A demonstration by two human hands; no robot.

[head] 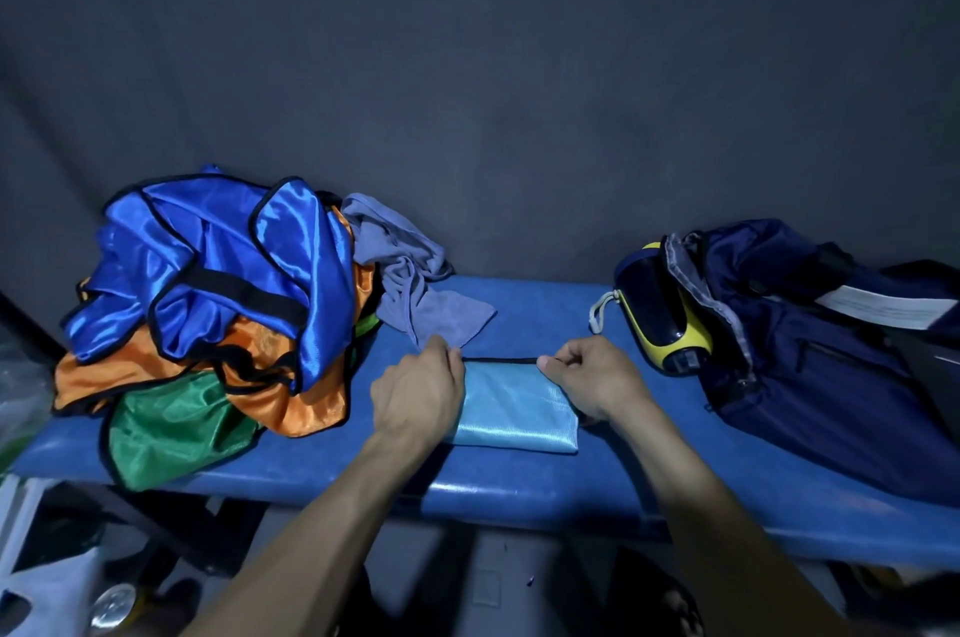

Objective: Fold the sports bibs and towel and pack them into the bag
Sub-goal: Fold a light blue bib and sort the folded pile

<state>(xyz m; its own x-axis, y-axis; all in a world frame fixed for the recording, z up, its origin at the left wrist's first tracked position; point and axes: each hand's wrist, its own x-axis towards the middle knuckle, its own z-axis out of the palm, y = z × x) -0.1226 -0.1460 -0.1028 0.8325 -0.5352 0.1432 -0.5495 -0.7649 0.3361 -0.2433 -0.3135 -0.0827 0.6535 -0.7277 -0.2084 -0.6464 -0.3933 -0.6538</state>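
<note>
Light-blue folded bib (pixel 514 410) on a blue bench (pixel 545 480); left hand (pixel 418 389) and right hand (pixel 595 376) pinch its black-trimmed far edge. No readable writing.

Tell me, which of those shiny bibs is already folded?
The light blue bib, flat between left hand and right hand. The royal blue, orange and green ones lie crumpled together.

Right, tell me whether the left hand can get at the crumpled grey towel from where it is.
Probably yes: the left hand sits beside the crumpled grey towel, nothing between them, though it now pinches the folded light-blue bib.
</note>
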